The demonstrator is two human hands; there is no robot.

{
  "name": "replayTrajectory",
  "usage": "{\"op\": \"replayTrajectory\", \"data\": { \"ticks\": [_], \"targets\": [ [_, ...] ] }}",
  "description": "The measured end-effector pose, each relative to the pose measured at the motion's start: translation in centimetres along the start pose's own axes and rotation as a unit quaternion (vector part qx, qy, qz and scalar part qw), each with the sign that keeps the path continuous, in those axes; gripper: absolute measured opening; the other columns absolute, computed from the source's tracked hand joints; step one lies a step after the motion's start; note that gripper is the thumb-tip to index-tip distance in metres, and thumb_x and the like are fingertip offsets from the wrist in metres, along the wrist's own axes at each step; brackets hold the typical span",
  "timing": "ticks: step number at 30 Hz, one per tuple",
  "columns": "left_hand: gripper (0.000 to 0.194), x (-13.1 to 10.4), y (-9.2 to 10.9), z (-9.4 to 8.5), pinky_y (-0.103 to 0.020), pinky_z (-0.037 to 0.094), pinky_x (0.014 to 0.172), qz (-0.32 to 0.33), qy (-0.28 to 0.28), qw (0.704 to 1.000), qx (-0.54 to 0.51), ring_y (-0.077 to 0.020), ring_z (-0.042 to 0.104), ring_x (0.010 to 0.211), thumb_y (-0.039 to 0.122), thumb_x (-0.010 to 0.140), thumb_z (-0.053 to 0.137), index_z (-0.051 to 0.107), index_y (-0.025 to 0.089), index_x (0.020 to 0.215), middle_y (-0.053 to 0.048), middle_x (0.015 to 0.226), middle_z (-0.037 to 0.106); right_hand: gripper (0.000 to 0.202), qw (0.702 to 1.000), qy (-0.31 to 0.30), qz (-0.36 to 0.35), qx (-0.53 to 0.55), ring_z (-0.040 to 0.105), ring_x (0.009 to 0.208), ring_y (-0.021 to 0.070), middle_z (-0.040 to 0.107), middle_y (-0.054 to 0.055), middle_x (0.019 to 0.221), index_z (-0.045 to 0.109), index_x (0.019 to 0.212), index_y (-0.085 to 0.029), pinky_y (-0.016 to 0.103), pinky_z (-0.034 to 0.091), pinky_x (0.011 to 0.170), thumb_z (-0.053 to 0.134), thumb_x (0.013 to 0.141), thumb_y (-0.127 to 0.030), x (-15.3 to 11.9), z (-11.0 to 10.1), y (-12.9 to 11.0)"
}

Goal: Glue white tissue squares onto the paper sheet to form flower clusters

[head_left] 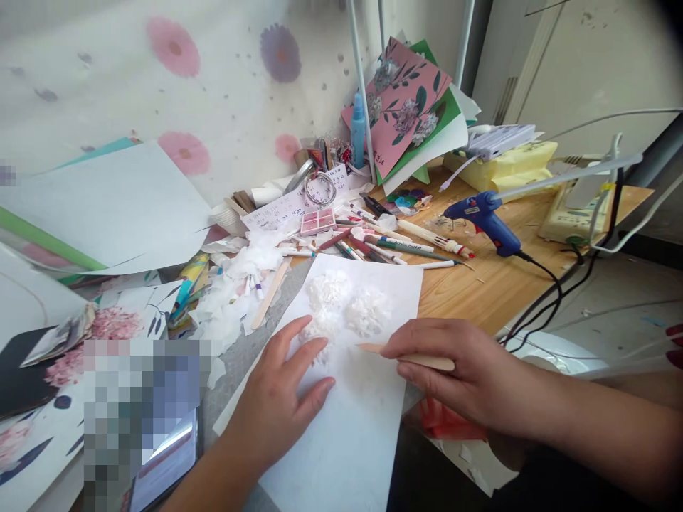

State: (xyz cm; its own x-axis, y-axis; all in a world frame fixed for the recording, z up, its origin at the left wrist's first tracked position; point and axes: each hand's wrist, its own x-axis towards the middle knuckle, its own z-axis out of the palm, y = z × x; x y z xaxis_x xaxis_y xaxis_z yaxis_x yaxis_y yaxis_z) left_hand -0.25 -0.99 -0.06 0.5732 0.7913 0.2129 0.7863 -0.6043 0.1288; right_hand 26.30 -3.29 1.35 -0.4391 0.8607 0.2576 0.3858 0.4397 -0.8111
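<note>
A sheet of white paper (341,441) lies in front of me, with three fluffy white paper flower clumps on its upper half. One clump (329,290) is at the top, another (368,311) to its right. The lowest clump (321,327) is partly hidden by the fingers of my left hand (282,398), which are spread around its near side and rest by the paper. My right hand (459,363) grips a wooden craft stick (435,362). Its tip points left, at the paper just below the right clump.
A blue glue gun (483,217) with a black cable lies at the right. Markers (400,245), a pink palette (319,221) and white scraps (229,299) clutter the back and left. Another craft stick (271,293) lies beside the paper. A phone (165,455) is at the lower left; pink floral cards (405,107) stand behind.
</note>
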Motion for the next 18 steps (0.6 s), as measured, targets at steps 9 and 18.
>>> {"op": "replayTrajectory", "data": {
  "ticks": [9, 18],
  "targets": [
    [0.022, -1.0, -8.5, -7.2, -0.032, 0.045, 0.080, -0.257, -0.005, 0.963, 0.086, -0.0219, 0.060, 0.093, 0.028, 0.086, 0.039, 0.060, 0.023, 0.091, -0.002, 0.098, 0.065, 0.021, 0.993, 0.107, 0.052, -0.021, 0.067, 0.080, 0.0192, 0.071, 0.002, 0.088, 0.070, 0.091, -0.031, 0.026, 0.055, 0.069, 0.056, 0.083, -0.044, 0.9, -2.9, 0.1],
    [0.023, -1.2, -10.6, -6.2, -0.032, 0.041, 0.077, -0.290, -0.049, 0.947, 0.128, -0.0252, 0.058, 0.092, 0.032, 0.071, 0.060, 0.060, 0.023, 0.092, -0.005, 0.097, 0.064, 0.018, 0.996, 0.085, 0.010, -0.036, 0.066, 0.083, 0.0209, 0.070, 0.004, 0.090, 0.070, 0.091, -0.034, 0.028, 0.055, 0.072, 0.059, 0.081, -0.043, 1.7, -3.0, 0.4]
  ]
}}
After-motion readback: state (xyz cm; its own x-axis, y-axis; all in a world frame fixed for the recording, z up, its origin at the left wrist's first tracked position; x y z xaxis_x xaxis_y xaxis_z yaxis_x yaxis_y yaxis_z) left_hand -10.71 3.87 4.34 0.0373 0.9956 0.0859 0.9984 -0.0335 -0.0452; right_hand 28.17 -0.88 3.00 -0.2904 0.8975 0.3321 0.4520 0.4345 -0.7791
